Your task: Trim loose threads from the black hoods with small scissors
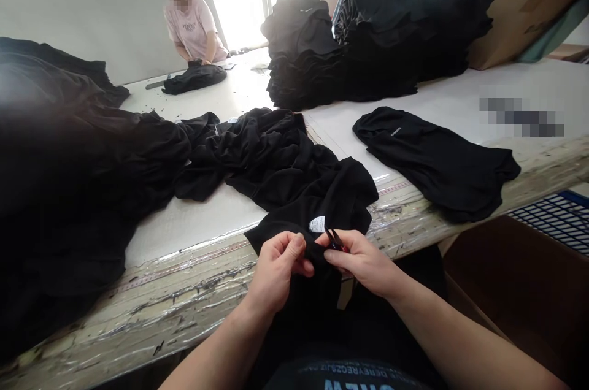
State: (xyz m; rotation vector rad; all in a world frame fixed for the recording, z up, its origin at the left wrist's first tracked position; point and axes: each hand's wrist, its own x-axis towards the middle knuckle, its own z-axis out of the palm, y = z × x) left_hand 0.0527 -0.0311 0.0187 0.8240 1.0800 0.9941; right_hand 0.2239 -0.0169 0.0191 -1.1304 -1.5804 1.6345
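While 1 left hand (280, 261) pinches the near edge of 1 black knit garment (338, 197) between thumb and fingers, 1 right hand (361, 258) grips 1 pair of small thread snips (335, 241) with dark blades and a red part. Blades point up and away from the wearer, slightly apart at the tips, just beside 1 small white printed label (317, 224) on the garment. Hands: 2, near each other, both narrow. Garment location: front edge of the long pale table (184, 227), draped partly over it, below the wearer's view centre.

Beyond it: 1 crumpled run of black cloth (262, 145), piece count not readable, folds overlap. Left side: 1 large dark fabric heap (69, 194), hanging over the table edge.

Right side: 1 flat black garment (437, 160) with 1 small pale print, lying apart from the cloth in hand.

Back of table: at least 2 tall stacks of black garments (386, 28), layers too many to count. Beside them, 1 brown cardboard box (515, 22) with mixed coloured cloth on top.

Far side: 1 person in a pink short-sleeved shirt (196, 28), both hands on 1 bunched black item (196, 77).

Table front: clear film covering, 2 visible stretches of printed measuring strip (184, 264). Lower right: 1 blue wire grid (554, 221), 1 open brown carton (519, 292) below table height.
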